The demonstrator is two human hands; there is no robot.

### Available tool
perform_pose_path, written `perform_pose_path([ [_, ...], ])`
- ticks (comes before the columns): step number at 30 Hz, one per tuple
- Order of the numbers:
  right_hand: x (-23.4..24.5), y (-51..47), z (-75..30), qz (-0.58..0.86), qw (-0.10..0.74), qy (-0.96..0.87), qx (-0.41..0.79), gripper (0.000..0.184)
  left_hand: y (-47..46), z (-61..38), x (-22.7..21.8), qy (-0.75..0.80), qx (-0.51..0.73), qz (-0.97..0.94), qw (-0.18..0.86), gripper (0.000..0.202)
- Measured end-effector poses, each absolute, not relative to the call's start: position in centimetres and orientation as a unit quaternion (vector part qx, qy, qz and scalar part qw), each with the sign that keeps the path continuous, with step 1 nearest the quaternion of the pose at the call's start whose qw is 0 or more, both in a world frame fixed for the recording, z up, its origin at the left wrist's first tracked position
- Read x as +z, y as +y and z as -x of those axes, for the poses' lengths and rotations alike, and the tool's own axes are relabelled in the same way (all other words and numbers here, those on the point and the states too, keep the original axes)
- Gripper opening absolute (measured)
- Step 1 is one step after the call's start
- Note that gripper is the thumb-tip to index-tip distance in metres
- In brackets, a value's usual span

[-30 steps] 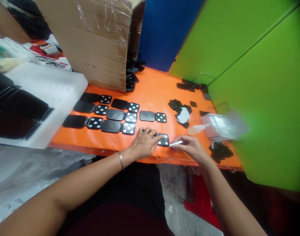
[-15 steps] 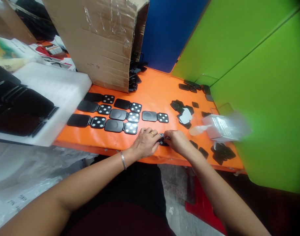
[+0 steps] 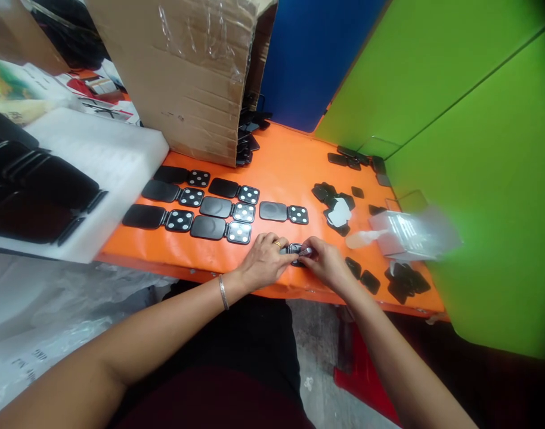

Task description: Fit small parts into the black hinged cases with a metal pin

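Note:
At the front of the orange table (image 3: 290, 161), my left hand (image 3: 264, 261) is closed on a black hinged piece (image 3: 294, 247), holding it down flat. My fingers cover most of that piece. Over its right end, my right hand (image 3: 327, 261) pinches a small shiny silvery piece (image 3: 305, 252) too small to name for certain. Several more black hinged pieces (image 3: 215, 227) lie unfolded in rows to the left and beyond. Each pairs a plain black panel with a smaller square flap (image 3: 239, 232) bearing pale dots.
A cardboard box (image 3: 187, 89) of black parts stands at the back. White foam (image 3: 120, 149) carries black panels at left. Right of my hands lie black square plates (image 3: 369, 281), a pile with white pieces (image 3: 339, 213), and a small white box (image 3: 402, 235). Green panels (image 3: 487, 149) border the right.
My right hand has tilted back slightly, so the silvery piece between its fingers and more of the black hinged piece now show. My left hand stays in place. The view has shifted slightly.

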State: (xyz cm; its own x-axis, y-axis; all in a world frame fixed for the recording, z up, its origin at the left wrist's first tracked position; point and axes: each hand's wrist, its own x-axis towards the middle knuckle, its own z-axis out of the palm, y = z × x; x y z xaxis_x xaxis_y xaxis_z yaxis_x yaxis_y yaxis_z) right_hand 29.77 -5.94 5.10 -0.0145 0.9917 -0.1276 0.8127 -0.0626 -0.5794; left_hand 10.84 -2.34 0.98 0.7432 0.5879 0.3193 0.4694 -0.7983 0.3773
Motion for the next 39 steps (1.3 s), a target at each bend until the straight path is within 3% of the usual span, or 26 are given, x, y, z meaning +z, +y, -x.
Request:
perform_pose_path([
  [7,6.4,-3.3,-31.2,0.586,0.102,-0.731,0.335,0.008,-2.3,-11.0,1.4,0.284,0.175,-0.937,0.103,0.030],
  [10,6.8,-2.6,-32.1,0.538,0.078,-0.695,0.470,0.005,-2.4,-11.0,1.5,0.285,0.162,-0.940,0.094,0.030],
  [12,6.8,-2.9,-32.9,0.500,0.076,-0.639,0.579,0.015,-2.4,-11.1,1.5,0.285,0.161,-0.940,0.094,0.030],
  [15,6.4,-4.4,-34.1,0.514,0.193,-0.548,0.631,0.027,-2.3,-11.1,1.3,0.283,0.173,-0.938,0.095,0.031],
  [18,6.0,-5.9,-34.3,0.574,0.370,-0.466,0.563,0.031,-2.2,-11.0,0.9,0.279,0.193,-0.935,0.102,0.029],
  [21,5.5,-6.4,-33.2,0.609,0.402,-0.457,0.509,0.035,-2.2,-11.0,0.7,0.282,0.216,-0.928,0.117,0.028],
  [25,4.4,-5.5,-31.6,0.639,0.345,-0.539,0.426,0.038,-2.3,-11.0,0.6,0.284,0.238,-0.920,0.128,0.026],
  [29,4.0,-4.2,-30.9,0.627,0.268,-0.664,0.306,0.018,-2.3,-11.0,0.4,0.280,0.250,-0.916,0.143,0.022],
  [31,4.4,-3.7,-30.5,0.613,0.199,-0.722,0.252,0.012,-2.3,-10.9,0.3,0.278,0.264,-0.910,0.158,0.021],
  [39,8.2,-2.4,-26.3,0.578,-0.127,-0.800,0.098,0.019,-2.3,-10.8,0.7,0.300,0.296,-0.872,0.248,0.019],
])
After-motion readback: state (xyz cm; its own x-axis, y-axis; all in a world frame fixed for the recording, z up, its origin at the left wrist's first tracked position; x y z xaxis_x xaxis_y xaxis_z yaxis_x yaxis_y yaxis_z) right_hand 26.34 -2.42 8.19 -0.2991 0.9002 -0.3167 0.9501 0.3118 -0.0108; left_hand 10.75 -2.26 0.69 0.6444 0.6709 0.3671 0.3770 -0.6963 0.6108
